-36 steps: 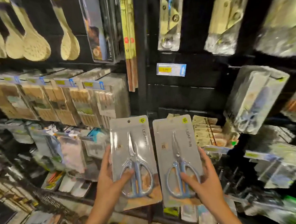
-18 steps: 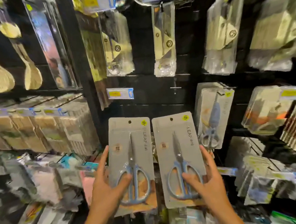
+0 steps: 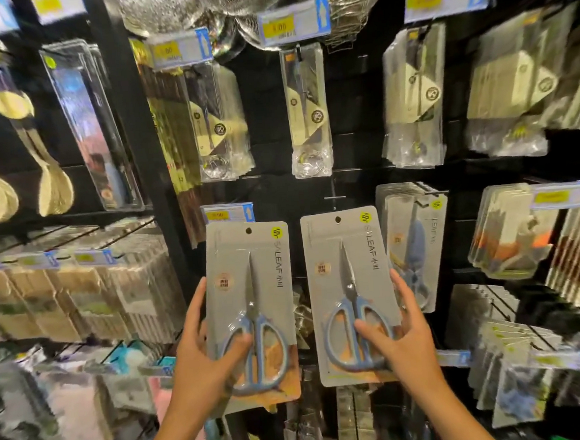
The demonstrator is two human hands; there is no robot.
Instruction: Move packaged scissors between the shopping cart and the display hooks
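I hold two grey cards of blue-handled scissors upright before a black display wall. My left hand (image 3: 202,360) grips the lower part of the left scissors pack (image 3: 250,267), thumb across the handles. My right hand (image 3: 402,342) grips the right scissors pack (image 3: 344,250) the same way. Each card has a hang hole at its top. A bare hook (image 3: 334,196) sticks out of the wall just above the right pack. More of the same scissors packs (image 3: 417,242) hang on a hook to the right. The cart is out of view.
Clear-bagged utensils (image 3: 307,115) hang in a row above, under price tags (image 3: 293,23). Wooden spoons (image 3: 53,188) hang at the far left, boxed goods (image 3: 81,296) below them. More hanging packs (image 3: 509,235) fill the right side. A black upright post (image 3: 131,128) divides the wall.
The view has tilted upward and to the right, so the upper rows of hanging goods show. Both packs have risen toward the hook level, still side by side in my hands.
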